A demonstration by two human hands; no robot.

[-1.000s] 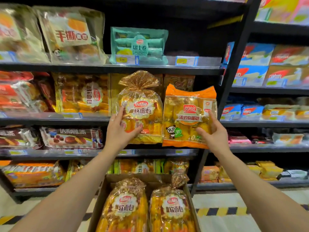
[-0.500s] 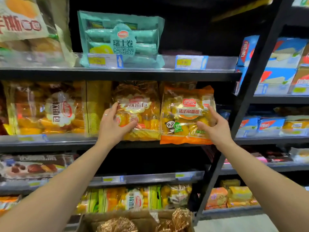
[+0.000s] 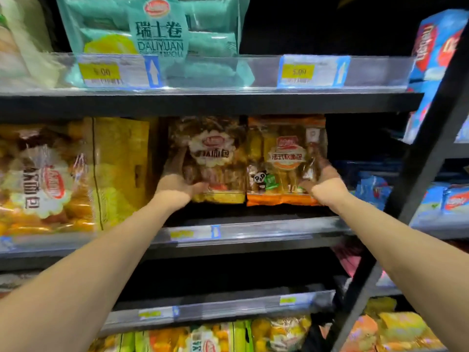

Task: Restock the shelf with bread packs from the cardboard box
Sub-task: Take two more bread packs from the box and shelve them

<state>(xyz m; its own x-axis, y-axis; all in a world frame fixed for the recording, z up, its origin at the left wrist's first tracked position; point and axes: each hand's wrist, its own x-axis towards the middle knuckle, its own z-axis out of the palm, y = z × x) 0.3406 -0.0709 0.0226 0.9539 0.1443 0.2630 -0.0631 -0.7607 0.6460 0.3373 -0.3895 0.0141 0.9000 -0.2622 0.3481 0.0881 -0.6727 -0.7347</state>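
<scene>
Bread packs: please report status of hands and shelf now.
Left hand on gold pack. Right hand on orange pack. Both inside middle shelf. Nothing blocking.

Two hands are up at the middle shelf: the left hand (image 3: 177, 184) and the right hand (image 3: 327, 184). Each has one bread pack: a gold-wrapped bread pack (image 3: 210, 158) and an orange-edged bread pack (image 3: 281, 158). One teal Swiss-roll pack (image 3: 152, 36) stands above. Two yellow price tags (image 3: 99, 71) (image 3: 298, 71) mark that upper rail.

Dim shelf recess, motion blur throughout (edges bowed, smeared).
</scene>
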